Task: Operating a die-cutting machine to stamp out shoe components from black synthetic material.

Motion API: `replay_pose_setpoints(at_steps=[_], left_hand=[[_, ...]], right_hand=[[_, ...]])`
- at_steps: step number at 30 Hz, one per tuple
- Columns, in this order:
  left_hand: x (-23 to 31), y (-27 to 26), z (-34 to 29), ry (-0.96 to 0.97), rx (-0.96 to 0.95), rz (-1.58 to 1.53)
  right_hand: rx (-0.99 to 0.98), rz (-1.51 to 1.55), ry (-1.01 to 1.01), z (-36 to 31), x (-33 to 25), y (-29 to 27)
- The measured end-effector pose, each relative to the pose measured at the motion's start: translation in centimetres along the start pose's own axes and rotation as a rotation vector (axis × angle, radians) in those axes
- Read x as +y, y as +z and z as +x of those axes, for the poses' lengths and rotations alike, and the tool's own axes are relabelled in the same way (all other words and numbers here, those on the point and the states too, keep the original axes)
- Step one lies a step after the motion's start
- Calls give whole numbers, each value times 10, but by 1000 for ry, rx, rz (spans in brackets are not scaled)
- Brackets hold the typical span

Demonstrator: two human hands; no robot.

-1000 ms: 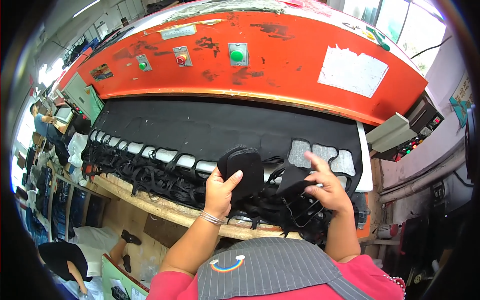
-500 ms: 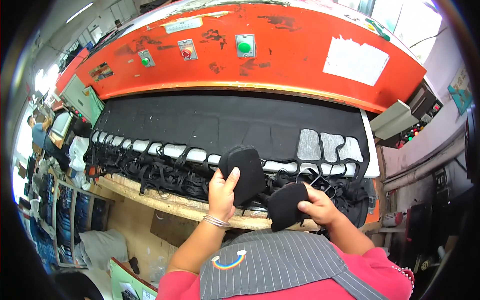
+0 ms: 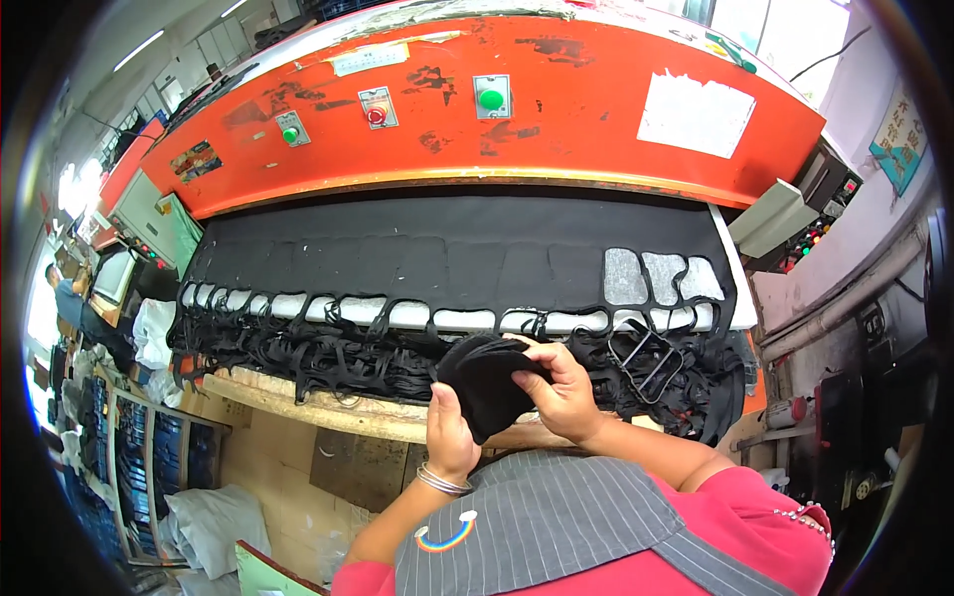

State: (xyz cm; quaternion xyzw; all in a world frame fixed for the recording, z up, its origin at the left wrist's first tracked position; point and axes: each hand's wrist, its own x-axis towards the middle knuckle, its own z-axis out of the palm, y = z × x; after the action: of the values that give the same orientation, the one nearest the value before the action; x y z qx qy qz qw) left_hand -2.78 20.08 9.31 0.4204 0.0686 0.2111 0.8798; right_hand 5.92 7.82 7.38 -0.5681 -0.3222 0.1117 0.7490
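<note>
Head view, black pieces [image 3: 483,393], now together

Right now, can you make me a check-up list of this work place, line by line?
Surface: black sheet with cut-out gaps along its front.
Job's things: black pads, stacked and held up.
Clutter: tangled black strips; a dark frame lies among them.
Left hand: against the pads' left side; its grip is partly hidden.
Right hand: fingers pinch the pads' upper right.
Cables: one dark cord, upper right.
Surroundings: orange machine front beyond; another person, far left.
</note>
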Motion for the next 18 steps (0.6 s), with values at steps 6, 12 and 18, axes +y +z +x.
replay_pose_setpoints(at_steps=[6, 12, 18], left_hand=[[5, -22, 13, -7, 26, 334], [54, -24, 103, 561, -99, 1221], [39, -57, 194, 388, -496, 2073]], right_hand=[[-116, -5, -52, 21, 4, 11], [577, -370, 426, 121, 32, -123], [523, -232, 870, 159, 39, -186]])
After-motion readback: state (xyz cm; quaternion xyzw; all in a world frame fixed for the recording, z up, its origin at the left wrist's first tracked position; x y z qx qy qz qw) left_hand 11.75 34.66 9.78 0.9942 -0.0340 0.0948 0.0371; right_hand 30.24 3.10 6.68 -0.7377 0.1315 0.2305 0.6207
